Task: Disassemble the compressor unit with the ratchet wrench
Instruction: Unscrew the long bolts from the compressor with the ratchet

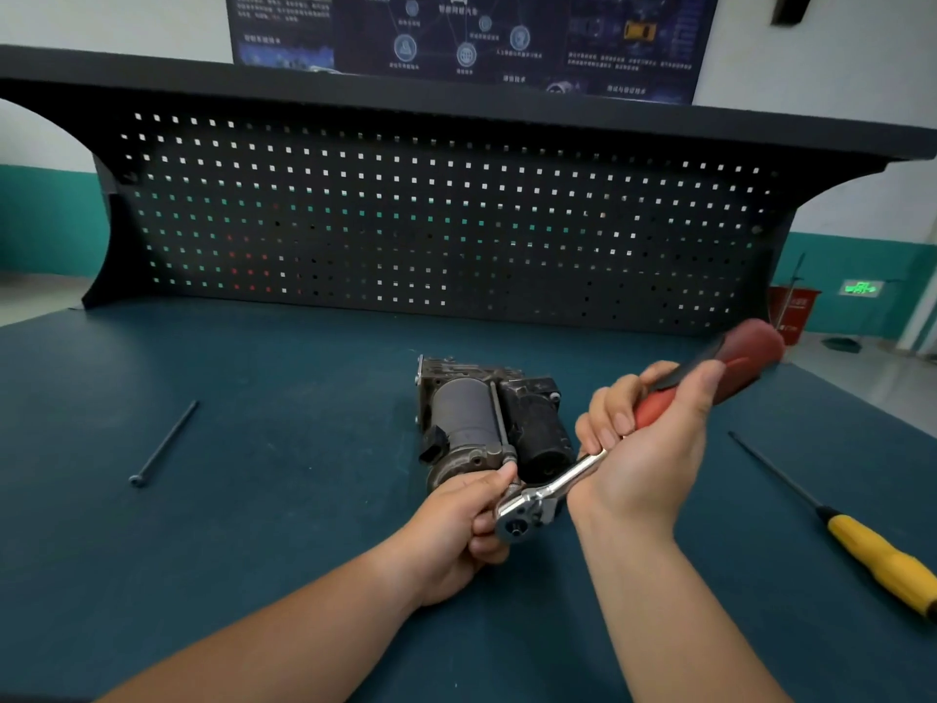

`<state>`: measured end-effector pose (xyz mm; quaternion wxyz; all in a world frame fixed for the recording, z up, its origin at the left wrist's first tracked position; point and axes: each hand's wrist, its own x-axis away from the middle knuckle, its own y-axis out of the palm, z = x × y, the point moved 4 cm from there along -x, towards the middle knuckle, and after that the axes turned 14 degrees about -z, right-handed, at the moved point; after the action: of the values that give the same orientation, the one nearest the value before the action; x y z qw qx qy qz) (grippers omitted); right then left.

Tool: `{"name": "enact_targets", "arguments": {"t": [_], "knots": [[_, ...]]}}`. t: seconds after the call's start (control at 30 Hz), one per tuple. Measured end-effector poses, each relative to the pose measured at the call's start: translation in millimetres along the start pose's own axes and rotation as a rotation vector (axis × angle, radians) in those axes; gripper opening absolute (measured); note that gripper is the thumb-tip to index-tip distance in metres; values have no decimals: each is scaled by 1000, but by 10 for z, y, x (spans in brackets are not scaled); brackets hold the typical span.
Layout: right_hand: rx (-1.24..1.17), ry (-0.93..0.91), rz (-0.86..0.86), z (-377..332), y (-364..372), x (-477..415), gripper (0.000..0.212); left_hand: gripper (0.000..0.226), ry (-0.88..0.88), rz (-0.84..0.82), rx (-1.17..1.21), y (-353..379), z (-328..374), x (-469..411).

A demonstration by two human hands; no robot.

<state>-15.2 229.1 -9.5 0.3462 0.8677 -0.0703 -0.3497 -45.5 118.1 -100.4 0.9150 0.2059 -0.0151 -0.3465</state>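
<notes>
Ratchet wrench (659, 404) handle blurred; screwdriver (862, 548) cropped rightward.

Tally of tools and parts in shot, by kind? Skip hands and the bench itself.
Compressor unit: 1
Ratchet wrench: 1
Yellow-handled screwdriver: 1
Loose long bolt: 1
Total: 4

Head camera looks forward and down, close over the workbench (253, 499).

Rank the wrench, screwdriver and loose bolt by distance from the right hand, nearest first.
1. wrench: gripped in the right hand.
2. screwdriver: on the bench, to the hand's right.
3. bolt: on the bench, far left.
</notes>
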Motion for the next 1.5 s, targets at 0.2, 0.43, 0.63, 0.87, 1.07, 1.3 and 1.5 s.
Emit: {"name": "enact_targets", "arguments": {"t": [0.2,0.43,0.63,0.87,1.07,1.3,1.5], "knots": [[92,39,-24,91,-41,-271,36,40,-10,60,-29,-5,45,-197],[207,43,-94,170,-239,-572,28,47,-148,163,-20,-21,28,-424],[220,-12,-267,237,-166,-528,16,39,-151,157,-32,-79,-13,-464],[118,338,-765,268,-15,-410,58,52,-101,138,-60,-50,-7,-448],[331,364,-1000,405,187,-234,59,48,-121,178,-75,-41,-17,-435],[-89,236,-137,245,-204,-449,39,44,-96,138,26,-15,8,-460],[-162,255,297,313,-545,-463,34,47,-80,114,-9,5,-12,-467]]}}
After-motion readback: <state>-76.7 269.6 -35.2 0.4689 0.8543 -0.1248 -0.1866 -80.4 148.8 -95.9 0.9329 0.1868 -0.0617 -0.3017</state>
